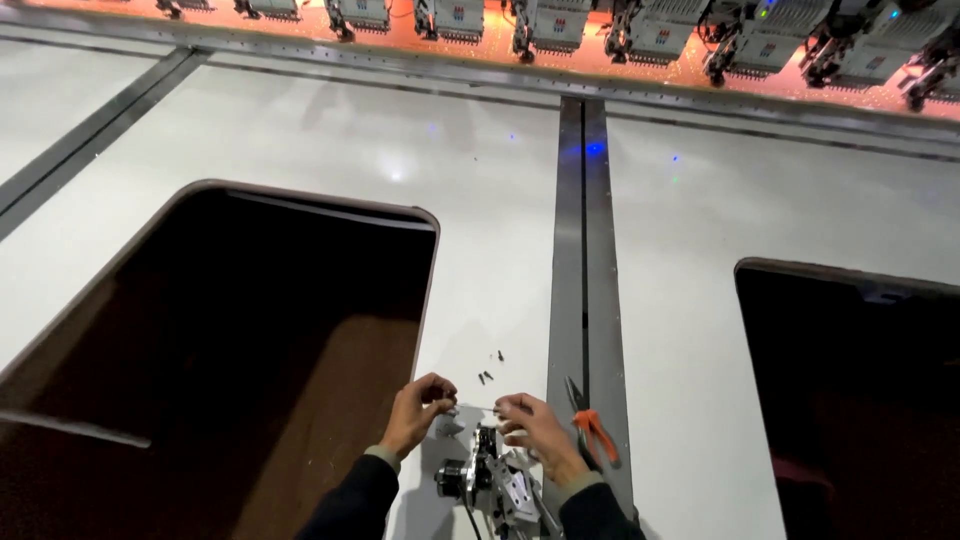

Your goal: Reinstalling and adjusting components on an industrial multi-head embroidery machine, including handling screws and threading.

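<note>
Left hand [420,405] is curled, with thumb and fingertips pinched on one end of a thin pale strip or rod [478,408] that spans the short gap to the right hand [535,428]; what else the left fingers enclose cannot be told. Right hand is likewise curled, pinching the other end of the strip while its heel rests over a small metal assembly [495,482]. This assembly lies on the white bench [330,150] at the near edge, just beside a large dark opening [230,340] in the bench top, and shows a round black motor-like body on its left and bright plates to the right, with a dark cable trailing toward the person. It appears rigid, compact and fairly dense for its size; the plates probably offer the firmest hold, while the cable and any protruding pins should not bear load. The strip looks light and slender, likely to flex or slip, so a fingertip pinch near each end suits it. Several small dark screws [490,368] lie loose on the bench beyond the hands, and are easily scattered. Orange-handled pliers [592,425] rest on the grey metal rail [585,250] just right of the right hand. A row of machine heads [560,25] runs along the far edge.
</note>
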